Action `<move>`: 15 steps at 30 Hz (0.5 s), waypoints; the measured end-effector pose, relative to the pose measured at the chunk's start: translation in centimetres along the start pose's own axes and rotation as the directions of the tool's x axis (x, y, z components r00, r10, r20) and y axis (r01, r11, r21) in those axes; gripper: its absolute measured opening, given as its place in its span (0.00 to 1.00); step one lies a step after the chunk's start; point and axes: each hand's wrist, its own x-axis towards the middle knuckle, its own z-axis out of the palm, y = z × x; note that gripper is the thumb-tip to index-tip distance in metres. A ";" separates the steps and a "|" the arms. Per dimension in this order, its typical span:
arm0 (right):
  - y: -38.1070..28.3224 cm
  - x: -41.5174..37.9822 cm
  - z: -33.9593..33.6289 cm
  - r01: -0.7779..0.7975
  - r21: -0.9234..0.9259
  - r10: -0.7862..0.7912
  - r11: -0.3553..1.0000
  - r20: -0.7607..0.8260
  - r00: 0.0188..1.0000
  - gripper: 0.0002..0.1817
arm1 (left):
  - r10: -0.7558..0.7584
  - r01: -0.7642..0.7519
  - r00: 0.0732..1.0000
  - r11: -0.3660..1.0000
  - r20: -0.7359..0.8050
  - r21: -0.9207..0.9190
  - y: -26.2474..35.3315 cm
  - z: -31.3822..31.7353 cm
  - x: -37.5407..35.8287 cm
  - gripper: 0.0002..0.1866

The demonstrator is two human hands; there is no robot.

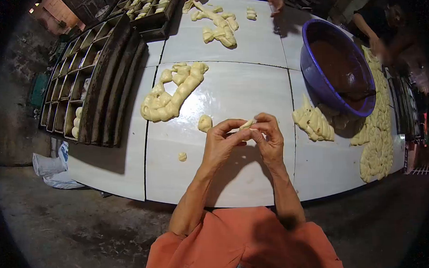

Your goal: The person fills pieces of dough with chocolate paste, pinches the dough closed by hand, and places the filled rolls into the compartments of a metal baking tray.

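Note:
Between the fingertips of my left hand (223, 139) and my right hand (269, 140) is a small piece of pale dough (247, 125). Both hands pinch it just above the white tabletop, with fingers bent and thumbs close together. A rounded dough lump (205, 123) rests on the table beside my left knuckles. Farther left lies a tiny dough ball (182, 157). Beyond my left hand is a long, lumpy coil of dough (167, 103), bent into a hook shape.
A purple basin (309, 65) with brown filling stands at the right, near filled dough pieces (314, 123) and a wide dough sheet (376, 160). Divided trays (84, 63) stack at the left, some cells holding dough. Across the table, another person's hand (276, 3) is near more dough (222, 28).

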 end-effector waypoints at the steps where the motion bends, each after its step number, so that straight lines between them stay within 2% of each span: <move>1: -0.8 0.0 0.8 -0.040 0.101 0.044 0.994 -0.038 0.998 0.10 | 0.002 -0.002 1.000 1.000 0.018 -0.003 -0.5 -0.6 0.1 0.16; 3: -1.6 0.0 2.2 -0.106 0.303 0.141 0.947 -0.096 0.985 0.09 | -0.004 0.005 0.999 1.000 0.042 -0.024 -1.2 -1.1 0.0 0.15; 4: -0.1 -0.2 2.5 -0.053 0.221 0.089 0.974 -0.157 0.984 0.10 | -0.011 0.013 0.999 0.999 0.048 -0.041 -1.4 -1.2 -0.1 0.15; 5: 1.0 -0.3 2.3 0.008 0.074 0.003 0.997 -0.149 0.989 0.09 | -0.018 0.021 0.998 0.998 0.055 -0.058 -1.5 -1.3 -0.3 0.14; 7: 2.0 -0.2 1.6 0.132 -0.222 -0.158 0.966 -0.101 0.982 0.09 | -0.060 0.062 0.998 0.996 0.033 -0.058 -1.8 -1.1 -0.8 0.13; 8: 2.2 -0.3 1.5 0.138 -0.323 -0.188 0.936 -0.128 0.974 0.10 | -0.073 0.074 0.997 0.996 0.017 -0.050 -2.0 -0.8 -1.1 0.13; 10: 1.9 -0.8 1.0 -0.024 -0.298 0.008 0.954 -0.053 0.999 0.10 | -0.076 0.077 0.997 0.997 -0.009 0.021 -1.7 -0.5 -1.6 0.12; 11: 1.8 -1.0 0.8 -0.105 -0.288 0.107 0.952 -0.011 0.994 0.10 | -0.091 0.090 0.995 0.996 -0.029 -0.023 -2.2 -0.6 -1.6 0.12; 14: -2.2 -1.6 1.6 -0.003 -0.401 0.009 0.916 0.012 1.000 0.10 | -0.148 0.137 0.985 0.983 -0.089 -0.118 -3.4 -1.3 -1.7 0.13; 15: -3.2 -1.8 2.0 0.045 -0.426 -0.039 0.904 0.024 0.999 0.10 | -0.150 0.146 0.983 0.988 -0.100 -0.052 -3.8 -1.6 -1.8 0.13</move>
